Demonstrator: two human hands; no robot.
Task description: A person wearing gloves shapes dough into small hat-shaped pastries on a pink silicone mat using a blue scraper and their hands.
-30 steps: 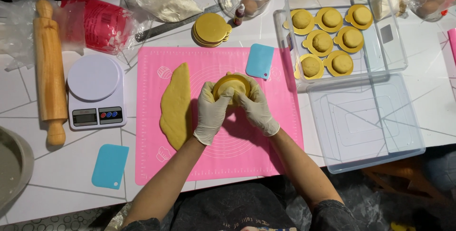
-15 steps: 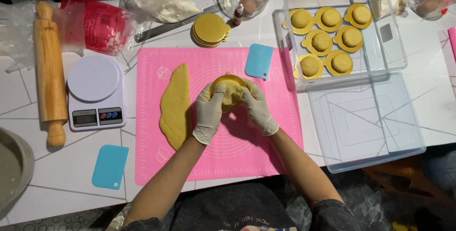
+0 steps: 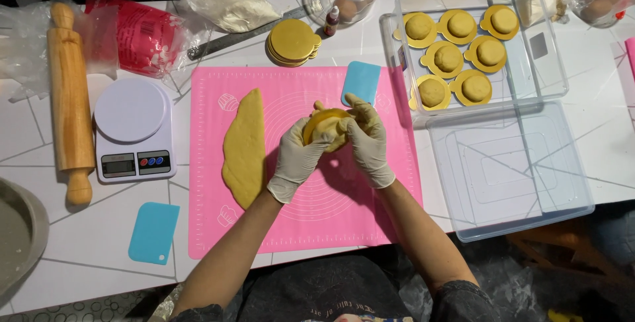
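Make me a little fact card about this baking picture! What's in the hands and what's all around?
Left hand: gloved, cupping a yellow dough piece
Right hand: gloved, pressing the same dough piece
Under the hands: pink mat
On the mat: long dough strip, blue scraper
Left side: kitchen scale, rolling pin
Clear box: seven dough balls on gold discs

Red bag [image 3: 135,34] (crinkled) behind scale display [image 3: 119,165]
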